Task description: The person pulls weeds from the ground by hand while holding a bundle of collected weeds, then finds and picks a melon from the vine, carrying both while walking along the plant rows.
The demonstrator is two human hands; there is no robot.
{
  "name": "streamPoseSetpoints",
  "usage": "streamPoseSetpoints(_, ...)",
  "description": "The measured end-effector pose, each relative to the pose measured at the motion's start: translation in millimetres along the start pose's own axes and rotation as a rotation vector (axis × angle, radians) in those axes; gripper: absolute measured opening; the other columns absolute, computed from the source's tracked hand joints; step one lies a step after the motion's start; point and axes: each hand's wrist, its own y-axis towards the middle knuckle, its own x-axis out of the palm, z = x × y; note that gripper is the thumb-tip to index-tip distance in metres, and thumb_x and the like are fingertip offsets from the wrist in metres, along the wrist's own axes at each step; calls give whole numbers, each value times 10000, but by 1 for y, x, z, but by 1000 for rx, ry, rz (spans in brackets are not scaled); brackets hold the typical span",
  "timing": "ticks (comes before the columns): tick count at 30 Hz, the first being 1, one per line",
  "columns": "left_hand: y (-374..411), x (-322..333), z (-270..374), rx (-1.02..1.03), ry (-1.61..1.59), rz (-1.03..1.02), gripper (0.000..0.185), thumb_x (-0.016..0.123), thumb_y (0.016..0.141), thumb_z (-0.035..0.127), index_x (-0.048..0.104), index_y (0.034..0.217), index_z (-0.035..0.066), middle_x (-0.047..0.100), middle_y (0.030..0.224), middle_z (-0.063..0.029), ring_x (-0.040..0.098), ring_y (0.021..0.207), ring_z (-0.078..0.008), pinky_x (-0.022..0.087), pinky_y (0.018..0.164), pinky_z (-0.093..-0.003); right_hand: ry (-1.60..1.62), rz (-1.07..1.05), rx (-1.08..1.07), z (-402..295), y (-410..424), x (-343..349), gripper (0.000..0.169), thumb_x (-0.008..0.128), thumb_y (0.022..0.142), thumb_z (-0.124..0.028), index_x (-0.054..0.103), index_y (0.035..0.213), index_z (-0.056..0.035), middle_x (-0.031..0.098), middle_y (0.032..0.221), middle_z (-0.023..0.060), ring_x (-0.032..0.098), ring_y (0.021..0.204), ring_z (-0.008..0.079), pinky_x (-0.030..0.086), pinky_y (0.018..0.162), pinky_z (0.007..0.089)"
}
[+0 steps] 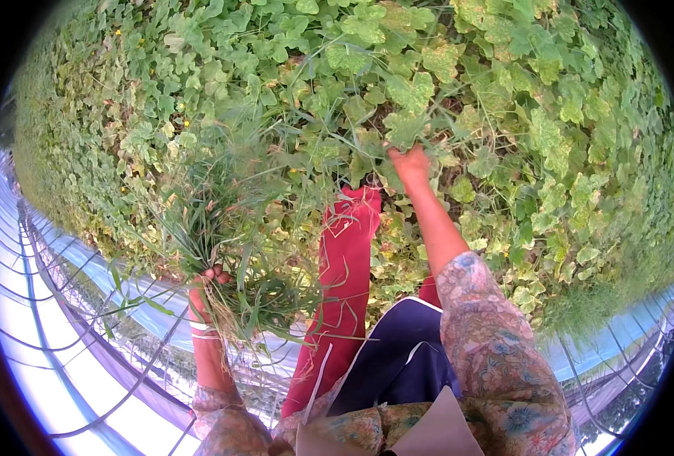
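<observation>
A thick bunch of pulled grass (205, 228), with long green blades and pale roots, is clasped in my left hand (214, 276) at the lower left. Its blades spread up over the vines, and loose strands trail past my wrist. My right hand (411, 162) reaches in among low, broad-leaved vines (411, 91) and thin grass blades. Leaves cover its fingertips, so whether it grips a stem cannot be made out. Many nearby leaves are yellow and speckled.
My red-clad leg (345, 256) stands among the vines between my hands, with bits of dry grass stuck to it. Dense vines with a few small yellow flowers (186, 123) spread ahead and to both sides. Behind me, a hooped frame (126, 393) carries pale plastic sheeting.
</observation>
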Motion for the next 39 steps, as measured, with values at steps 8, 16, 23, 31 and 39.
streamPoseSetpoints(8,10,-27,0,-170,-171,-84,127,619,795,128,551,854,37,528,807,-45,516,755,-169,469,613,-266,910,-354,187,-31,-13,43,119,570,827,-129,580,884,-26,623,776,94,573,678,284,450,586,401)
streamPoseSetpoints(16,-27,75,-12,35,357,-147,489,672,785,406,592,1034,-7,637,856,-82,595,751,-158,495,633,-298,92,-242,-703,-115,-223,-75,150,460,801,-34,525,901,56,520,828,233,573,706,378,493,643,464)
streamPoseSetpoints(23,-55,131,10,-145,127,-256,304,614,827,364,589,912,74,583,791,-42,521,735,-162,427,697,-290,157,-509,-885,-129,-312,-92,252,416,804,-35,454,1020,90,476,930,237,588,608,346,506,557,426)
streamPoseSetpoints(31,-95,64,98,241,212,-196,178,548,843,259,486,858,93,466,729,6,476,686,-129,418,606,-292,844,-500,-1258,-93,-348,-125,420,561,827,-94,438,1215,9,444,1133,181,611,761,296,518,675,386)
streamPoseSetpoints(39,-135,139,97,368,-40,-262,173,580,821,278,486,818,132,435,668,58,450,630,-113,411,580,-289,914,-462,-383,-22,-256,-131,767,556,806,-564,394,1290,8,470,1238,242,511,1070,324,442,882,401)
